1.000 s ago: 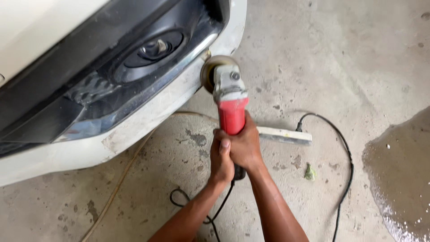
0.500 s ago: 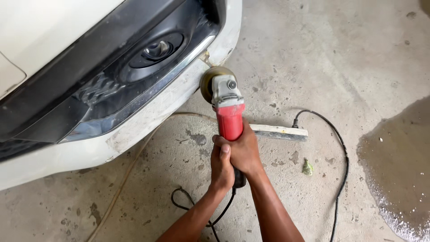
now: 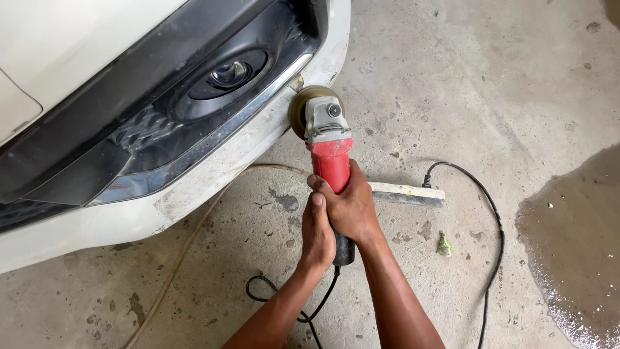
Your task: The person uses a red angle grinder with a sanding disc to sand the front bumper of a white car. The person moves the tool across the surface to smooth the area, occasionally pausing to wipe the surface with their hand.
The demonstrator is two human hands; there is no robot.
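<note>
Bare concrete floor (image 3: pixel 516 84), stained and gritty, fills the view, with a dark wet patch (image 3: pixel 575 245) well off to the right of the hands. Both hands grip a red polisher (image 3: pixel 330 161) by its body: the right hand (image 3: pixel 352 207) is wrapped tightly around the red part from the right, and the left hand (image 3: pixel 318 236) is closed on it just behind, the two touching. Ahead of the hands, the tool's grey head carries a round pad (image 3: pixel 302 110) pressed against the lower edge of a white car bumper (image 3: pixel 213 171), which runs away to the left. Above that edge sits a fog lamp (image 3: pixel 229 74) in black trim. A black cord (image 3: pixel 494 226) loops across the floor to the right of the hands, and a flat strip (image 3: pixel 407 192) lies just beyond the right hand, partly behind it. A small green scrap (image 3: pixel 444 244) lies near the right forearm.
</note>
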